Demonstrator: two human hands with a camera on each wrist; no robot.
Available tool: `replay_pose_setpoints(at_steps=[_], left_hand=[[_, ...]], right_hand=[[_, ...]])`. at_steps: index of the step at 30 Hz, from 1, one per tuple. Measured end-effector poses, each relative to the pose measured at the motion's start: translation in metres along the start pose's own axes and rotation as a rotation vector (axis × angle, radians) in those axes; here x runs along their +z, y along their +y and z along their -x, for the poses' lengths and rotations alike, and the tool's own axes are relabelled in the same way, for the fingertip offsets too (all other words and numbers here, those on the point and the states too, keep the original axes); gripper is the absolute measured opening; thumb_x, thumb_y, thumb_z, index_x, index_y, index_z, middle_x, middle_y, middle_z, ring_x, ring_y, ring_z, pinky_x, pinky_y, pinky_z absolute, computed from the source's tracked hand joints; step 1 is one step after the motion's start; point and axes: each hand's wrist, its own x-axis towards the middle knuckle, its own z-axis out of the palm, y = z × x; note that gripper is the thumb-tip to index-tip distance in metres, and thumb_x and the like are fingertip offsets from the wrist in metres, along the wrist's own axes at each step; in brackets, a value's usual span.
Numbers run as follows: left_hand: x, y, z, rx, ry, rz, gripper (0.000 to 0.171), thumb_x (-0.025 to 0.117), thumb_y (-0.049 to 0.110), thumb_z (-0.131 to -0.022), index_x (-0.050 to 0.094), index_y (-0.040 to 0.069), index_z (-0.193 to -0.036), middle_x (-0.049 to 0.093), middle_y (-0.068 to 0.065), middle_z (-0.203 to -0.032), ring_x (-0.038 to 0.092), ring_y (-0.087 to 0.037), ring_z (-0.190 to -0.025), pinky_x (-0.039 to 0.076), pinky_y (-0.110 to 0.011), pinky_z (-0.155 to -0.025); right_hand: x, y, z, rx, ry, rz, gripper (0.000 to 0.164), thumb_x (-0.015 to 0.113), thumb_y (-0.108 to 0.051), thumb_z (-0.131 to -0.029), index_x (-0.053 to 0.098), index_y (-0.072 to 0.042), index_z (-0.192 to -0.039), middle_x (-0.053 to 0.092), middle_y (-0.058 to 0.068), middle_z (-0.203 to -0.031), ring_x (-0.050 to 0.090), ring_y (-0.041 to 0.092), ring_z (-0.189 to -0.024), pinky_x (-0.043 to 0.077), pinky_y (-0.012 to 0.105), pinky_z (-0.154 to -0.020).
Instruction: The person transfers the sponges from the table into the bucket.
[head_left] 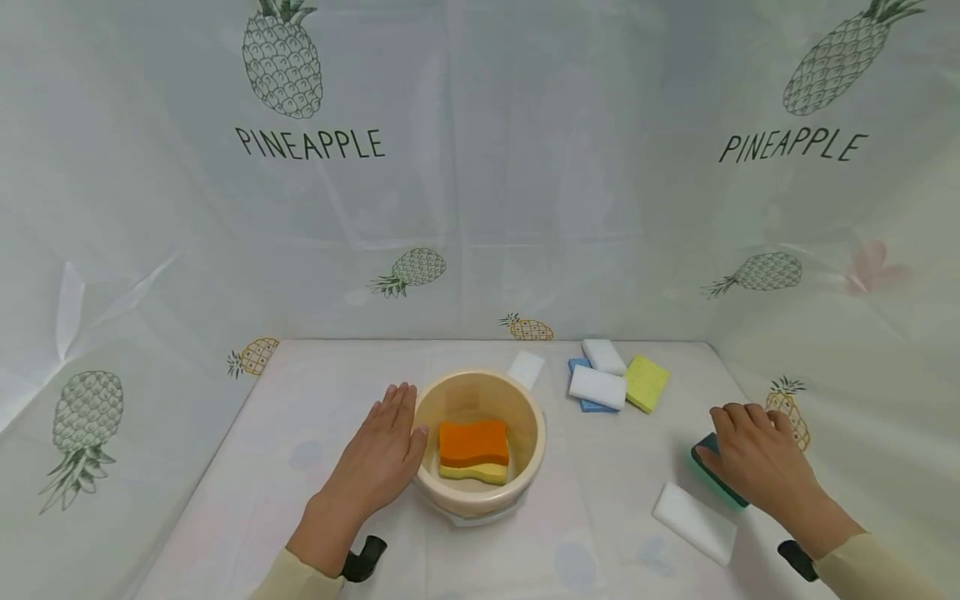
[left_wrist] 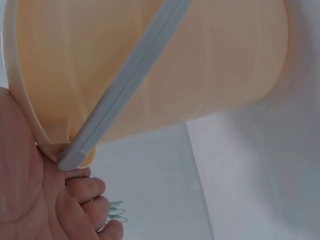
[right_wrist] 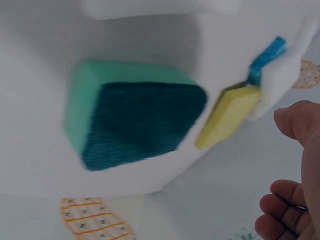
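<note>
A cream bucket (head_left: 534,467) stands near the middle of the table. Inside it an orange sponge (head_left: 472,442) lies over a yellow sponge (head_left: 474,474). My left hand (head_left: 382,454) rests against the bucket's left rim, fingers straight. In the left wrist view the grey bucket handle (left_wrist: 125,85) meets the rim by that palm. My right hand (head_left: 765,454) hovers over a green sponge with a dark scouring pad (right_wrist: 142,125), fingers loosely bent. The right wrist view shows a gap between thumb, fingers and sponge. A white sponge (head_left: 696,523) lies just to its left.
Behind and right of the bucket lie white sponges (head_left: 597,387), a blue sponge (head_left: 600,408) and a yellow-green sponge (head_left: 647,383). Another white piece (head_left: 527,369) is partly behind the bucket. A pineapple-print sheet (head_left: 480,183) hangs around the table.
</note>
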Motion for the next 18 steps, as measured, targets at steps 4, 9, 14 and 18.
replay_pose_setpoints(at_steps=[4,9,14,18], left_hand=[[0.001,0.000,0.000,0.001,0.001,0.002,0.068,0.043,0.035,-0.114,0.023,-0.004,-0.165,0.024,-0.022,-0.173,0.018,-0.037,-0.163,0.020,-0.056,-0.131],[0.001,0.000,0.000,0.002,0.007,0.005,0.068,0.044,0.035,-0.113,0.023,-0.005,-0.165,0.025,-0.022,-0.173,0.019,-0.037,-0.162,0.019,-0.055,-0.131],[0.000,0.000,0.000,0.008,0.015,0.009,0.067,0.044,0.034,-0.113,0.024,-0.005,-0.165,0.026,-0.023,-0.172,0.020,-0.037,-0.162,0.021,-0.056,-0.131],[0.000,0.000,0.001,0.012,0.020,0.015,0.067,0.044,0.033,-0.113,0.025,-0.005,-0.164,0.027,-0.023,-0.172,0.021,-0.038,-0.162,0.023,-0.057,-0.131]], right_hand=[[0.004,0.005,0.019,-0.010,0.002,0.032,0.097,0.006,-0.074,-0.103,0.058,0.008,-0.099,0.061,0.022,-0.087,0.054,0.042,-0.078,0.042,0.057,-0.060],[0.010,0.007,0.039,-0.018,0.015,0.033,0.096,0.008,-0.076,-0.102,0.056,0.007,-0.096,0.058,0.021,-0.083,0.053,0.042,-0.076,0.039,0.057,-0.059],[0.016,0.011,0.059,0.005,-0.059,0.040,0.102,0.002,-0.079,-0.099,0.057,0.006,-0.098,0.057,0.019,-0.085,0.054,0.041,-0.081,0.041,0.057,-0.061],[0.021,0.015,0.073,0.058,-0.165,0.041,0.107,0.003,-0.088,-0.092,0.057,0.004,-0.095,0.057,0.016,-0.085,0.052,0.038,-0.081,0.042,0.057,-0.063]])
